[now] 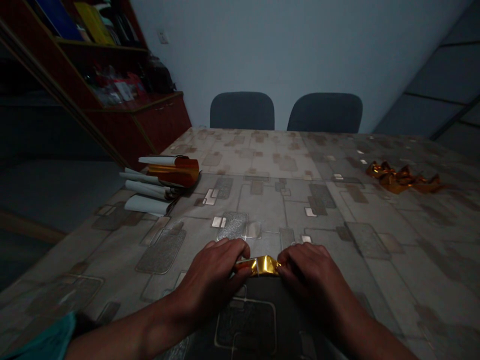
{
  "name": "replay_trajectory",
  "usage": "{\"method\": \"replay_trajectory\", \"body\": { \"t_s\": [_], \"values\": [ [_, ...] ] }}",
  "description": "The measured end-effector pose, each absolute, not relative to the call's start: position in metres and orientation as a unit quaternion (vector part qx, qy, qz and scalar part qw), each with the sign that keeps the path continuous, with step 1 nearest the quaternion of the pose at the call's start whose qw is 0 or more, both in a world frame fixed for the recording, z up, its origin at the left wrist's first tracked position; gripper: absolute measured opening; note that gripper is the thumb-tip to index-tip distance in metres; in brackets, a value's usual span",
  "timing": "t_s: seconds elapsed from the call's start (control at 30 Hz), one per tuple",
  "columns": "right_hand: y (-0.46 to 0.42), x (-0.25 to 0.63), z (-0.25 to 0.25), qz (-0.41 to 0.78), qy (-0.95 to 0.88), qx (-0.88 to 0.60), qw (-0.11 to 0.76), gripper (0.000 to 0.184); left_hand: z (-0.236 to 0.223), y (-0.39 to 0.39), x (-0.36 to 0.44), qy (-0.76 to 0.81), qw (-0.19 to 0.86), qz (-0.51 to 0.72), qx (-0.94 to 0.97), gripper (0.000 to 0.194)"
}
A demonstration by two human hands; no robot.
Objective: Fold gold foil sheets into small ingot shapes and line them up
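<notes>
Both my hands pinch a small folded piece of shiny gold foil paper [267, 266] just above the near part of the table. My left hand [217, 267] grips its left end between thumb and fingers. At the right end, the fingers of my right hand [309, 270] are closed around it, and the very tip is hidden under them. Only the middle of the foil shows, with a crease across it. Several folded gold foil shapes [399, 179] lie in a cluster on the right side of the table.
Curled sheets of gold and white paper [174, 172] rest at the table's left edge. A patterned cloth covers the table [270, 200]. Two grey chairs [242, 111] stand at its far side before a wall. A dark red cabinet [150, 117] with shelves is at the back left.
</notes>
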State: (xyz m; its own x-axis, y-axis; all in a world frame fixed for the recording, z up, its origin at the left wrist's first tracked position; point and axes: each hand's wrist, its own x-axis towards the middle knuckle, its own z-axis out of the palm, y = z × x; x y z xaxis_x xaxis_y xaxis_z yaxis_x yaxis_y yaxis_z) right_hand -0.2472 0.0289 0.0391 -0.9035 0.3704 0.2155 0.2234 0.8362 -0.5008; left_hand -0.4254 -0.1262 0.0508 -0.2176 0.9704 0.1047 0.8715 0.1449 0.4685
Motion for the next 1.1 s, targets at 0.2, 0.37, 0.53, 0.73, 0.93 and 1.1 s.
{"method": "replay_trajectory", "body": {
  "t_s": [0.2,0.37,0.53,0.73,0.93,1.1],
  "values": [
    [0.0278,-0.2473,0.0385,0.236,-0.945,-0.161,0.159,0.019,0.0495,-0.1273,-0.4254,0.735,0.111,0.221,0.631,0.009],
    [0.0278,-0.2482,0.0388,0.229,-0.949,-0.16,0.148,0.017,0.0477,-0.1272,-0.4254,0.728,0.091,0.231,0.639,0.009],
    [0.0266,-0.2482,0.0406,0.221,-0.949,-0.164,0.153,0.015,0.0473,-0.1291,-0.4252,0.727,0.105,0.243,0.634,0.005],
    [0.0271,-0.2486,0.0398,0.22,-0.95,-0.164,0.148,0.016,0.0496,-0.13,-0.426,0.718,0.126,0.238,0.642,0.008],
    [0.0272,-0.2498,0.0396,0.22,-0.949,-0.169,0.152,0.014,0.0521,-0.1281,-0.4267,0.722,0.114,0.239,0.64,0.007],
    [0.0266,-0.2499,0.0366,0.209,-0.95,-0.164,0.165,0.013,0.0491,-0.1255,-0.423,0.713,0.059,0.235,0.658,0.014]
  ]
}}
